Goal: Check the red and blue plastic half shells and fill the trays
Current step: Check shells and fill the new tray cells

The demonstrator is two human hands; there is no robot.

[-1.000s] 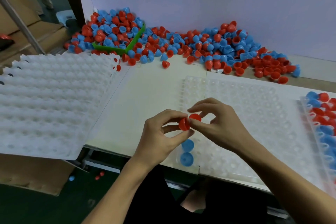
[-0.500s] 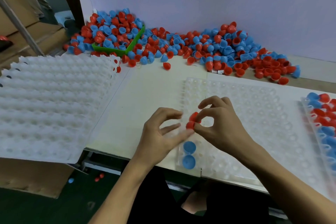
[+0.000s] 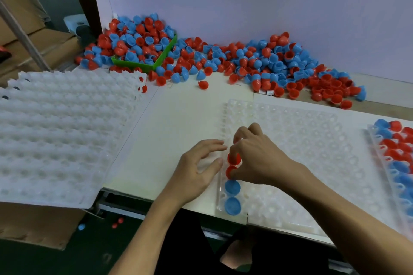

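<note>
Red plastic half shells (image 3: 233, 164) went from being checked mid-air to sitting in the clear pocketed tray (image 3: 312, 154), above two blue ones (image 3: 232, 196). Right hand (image 3: 257, 158) grip pinches them down; left hand (image 3: 199, 169) is released beside.

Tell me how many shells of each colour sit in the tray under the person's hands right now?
Red shells: 2
Blue shells: 2
Total in the clear tray: 4
The right hand touches both red ones.
</note>
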